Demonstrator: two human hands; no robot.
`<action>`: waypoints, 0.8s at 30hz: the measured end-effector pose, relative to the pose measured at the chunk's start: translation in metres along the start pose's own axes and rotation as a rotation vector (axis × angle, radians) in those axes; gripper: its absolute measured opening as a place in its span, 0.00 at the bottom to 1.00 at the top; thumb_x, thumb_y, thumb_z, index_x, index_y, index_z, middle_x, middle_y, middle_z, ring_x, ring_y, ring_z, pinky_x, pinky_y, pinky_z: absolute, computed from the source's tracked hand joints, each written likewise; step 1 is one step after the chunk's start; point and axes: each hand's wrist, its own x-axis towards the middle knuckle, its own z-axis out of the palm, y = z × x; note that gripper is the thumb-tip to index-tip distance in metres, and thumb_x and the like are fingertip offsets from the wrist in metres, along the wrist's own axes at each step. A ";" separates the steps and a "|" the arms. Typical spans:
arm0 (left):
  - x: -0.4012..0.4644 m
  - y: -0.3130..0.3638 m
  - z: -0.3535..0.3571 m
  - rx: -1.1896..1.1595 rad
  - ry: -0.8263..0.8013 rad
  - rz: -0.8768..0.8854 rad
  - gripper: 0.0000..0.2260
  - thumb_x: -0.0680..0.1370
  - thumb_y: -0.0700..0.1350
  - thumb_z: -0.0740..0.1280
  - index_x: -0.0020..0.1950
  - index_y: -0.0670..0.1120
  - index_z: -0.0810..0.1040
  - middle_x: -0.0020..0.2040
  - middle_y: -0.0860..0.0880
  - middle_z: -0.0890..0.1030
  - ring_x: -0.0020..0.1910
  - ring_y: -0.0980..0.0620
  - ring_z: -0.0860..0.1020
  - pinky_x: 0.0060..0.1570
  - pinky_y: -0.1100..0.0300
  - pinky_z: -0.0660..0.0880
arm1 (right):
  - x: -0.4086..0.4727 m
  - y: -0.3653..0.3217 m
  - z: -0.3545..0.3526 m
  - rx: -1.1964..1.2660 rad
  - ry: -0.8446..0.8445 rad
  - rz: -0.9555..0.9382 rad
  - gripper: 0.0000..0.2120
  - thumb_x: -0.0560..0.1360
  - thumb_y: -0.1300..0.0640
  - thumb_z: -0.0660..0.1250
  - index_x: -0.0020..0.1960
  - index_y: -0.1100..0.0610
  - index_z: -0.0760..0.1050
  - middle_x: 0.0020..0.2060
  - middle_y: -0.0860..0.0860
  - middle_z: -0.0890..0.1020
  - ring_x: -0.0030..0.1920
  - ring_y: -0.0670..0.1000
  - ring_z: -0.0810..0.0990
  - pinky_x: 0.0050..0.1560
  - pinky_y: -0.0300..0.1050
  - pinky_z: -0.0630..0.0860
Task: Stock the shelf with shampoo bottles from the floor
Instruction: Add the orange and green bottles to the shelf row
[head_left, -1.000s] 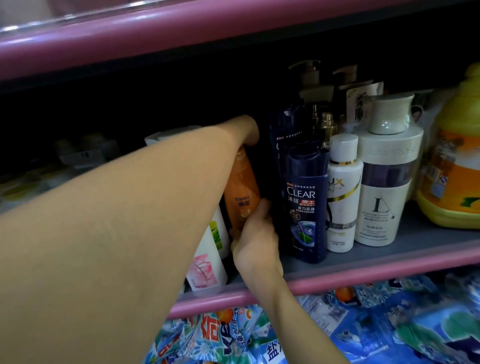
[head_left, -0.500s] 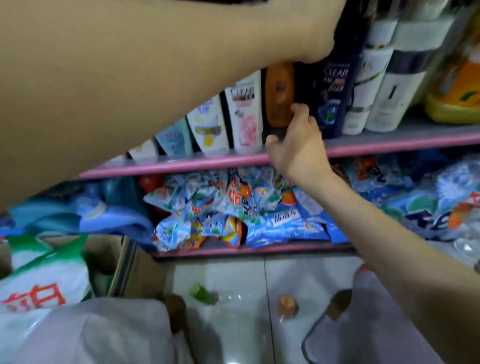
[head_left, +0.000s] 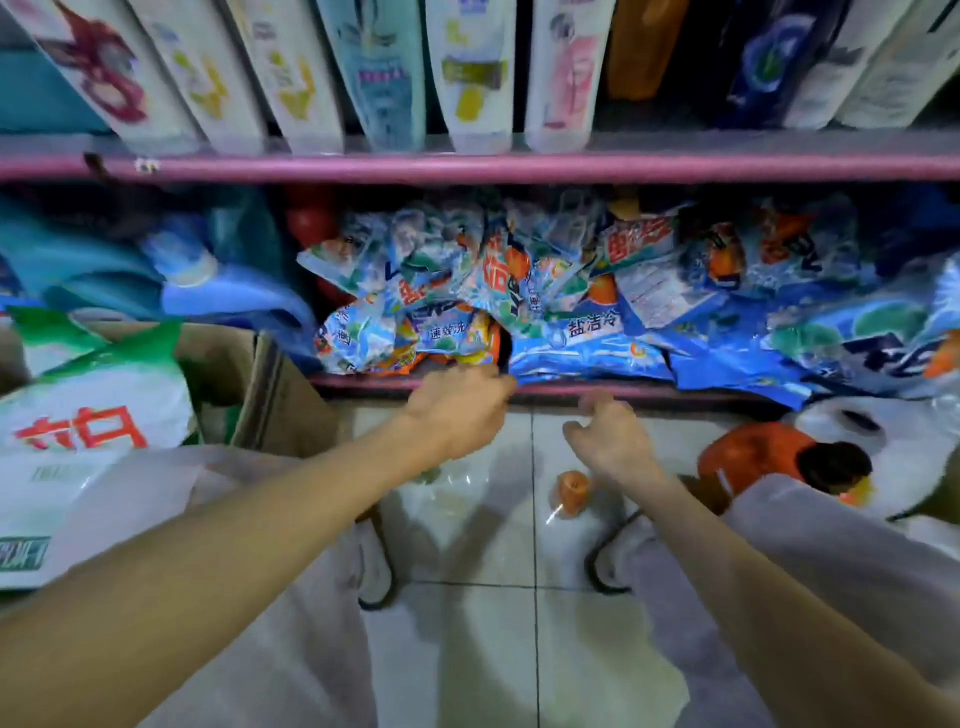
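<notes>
Both arms reach down toward the tiled floor in front of the shelves. My left hand (head_left: 457, 410) hovers by the lower pink rim, fingers bent, nothing visible in it. My right hand (head_left: 610, 436) is beside it, fingers loosely apart and empty. Just below the right hand a small orange bottle (head_left: 574, 491) stands on the floor. A blurred clear-green bottle (head_left: 441, 475) lies under my left wrist. On the upper shelf (head_left: 519, 167) stands a row of white shampoo bottles (head_left: 472, 78), an orange one (head_left: 644, 47) and a dark blue one (head_left: 769, 62).
Blue detergent bags (head_left: 571, 312) crowd the lower shelf. A cardboard box (head_left: 275, 395) with a green-and-white bag (head_left: 93, 415) sits at the left. A large orange jug (head_left: 753, 457) and a white container (head_left: 852, 426) lie on the floor at the right. My knees frame the floor tiles.
Both hands have left the upper shelf and dropped toward the floor. The view has tilted down, so the shelf bottles now sit at the top edge.
</notes>
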 end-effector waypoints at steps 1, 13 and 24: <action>-0.003 -0.012 0.023 -0.058 -0.077 -0.086 0.11 0.78 0.45 0.58 0.59 0.47 0.73 0.58 0.46 0.76 0.56 0.41 0.76 0.45 0.50 0.74 | 0.005 0.009 0.009 -0.038 -0.050 0.035 0.20 0.76 0.54 0.64 0.66 0.58 0.69 0.62 0.60 0.74 0.62 0.59 0.74 0.60 0.47 0.70; 0.002 -0.082 0.156 -0.378 -0.421 -0.780 0.20 0.80 0.49 0.61 0.69 0.45 0.61 0.64 0.38 0.68 0.62 0.37 0.72 0.56 0.47 0.71 | 0.045 0.068 0.094 -0.352 -0.248 0.008 0.22 0.78 0.54 0.61 0.70 0.56 0.63 0.60 0.59 0.75 0.58 0.59 0.77 0.55 0.51 0.75; 0.016 -0.106 0.178 -0.465 -0.379 -0.934 0.11 0.75 0.46 0.68 0.50 0.39 0.74 0.54 0.40 0.78 0.54 0.42 0.77 0.46 0.56 0.74 | 0.048 0.089 0.103 -0.076 -0.078 0.242 0.07 0.75 0.58 0.64 0.40 0.52 0.68 0.51 0.60 0.80 0.52 0.61 0.78 0.43 0.45 0.67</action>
